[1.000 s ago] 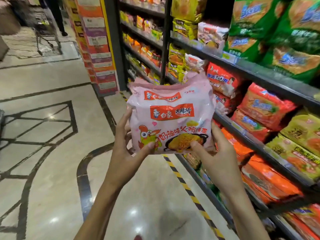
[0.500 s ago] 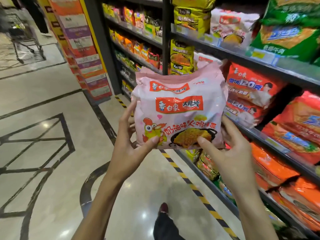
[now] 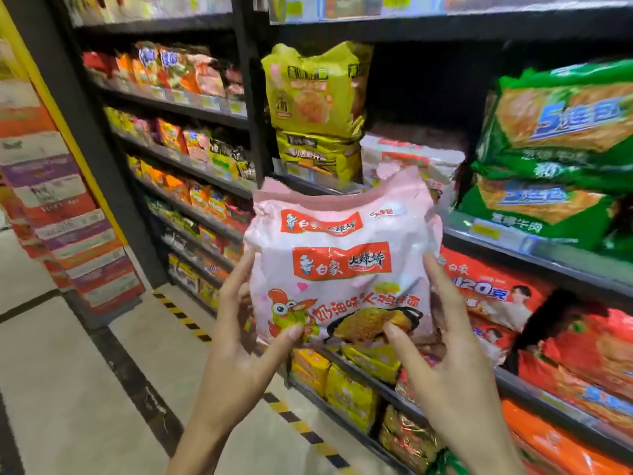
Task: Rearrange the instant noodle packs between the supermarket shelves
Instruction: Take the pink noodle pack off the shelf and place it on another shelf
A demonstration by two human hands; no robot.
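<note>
A pink instant noodle multipack (image 3: 342, 255) with a red label and a cartoon chicken is held upright in front of the shelves. My left hand (image 3: 239, 351) pinches its lower left corner, thumb on the front and fingers behind. My right hand (image 3: 442, 351) pinches its lower right side in the same way. Just behind the pack, on a shelf (image 3: 513, 234) at about the pack's top edge, lies another pink pack (image 3: 411, 156) between yellow packs (image 3: 315, 94) and green packs (image 3: 555, 132).
Red packs (image 3: 500, 296) and orange packs (image 3: 565, 440) fill the lower shelves on the right. A black upright post (image 3: 251, 97) splits the shelving. A stack of colourful boxes (image 3: 58, 217) stands at the left. A yellow-black floor stripe (image 3: 185, 320) runs along the shelf base.
The pink pack has risen and come nearer the shelf with the other pink pack, and my view has tilted up towards the shelves. Both hands keep the same grip.
</note>
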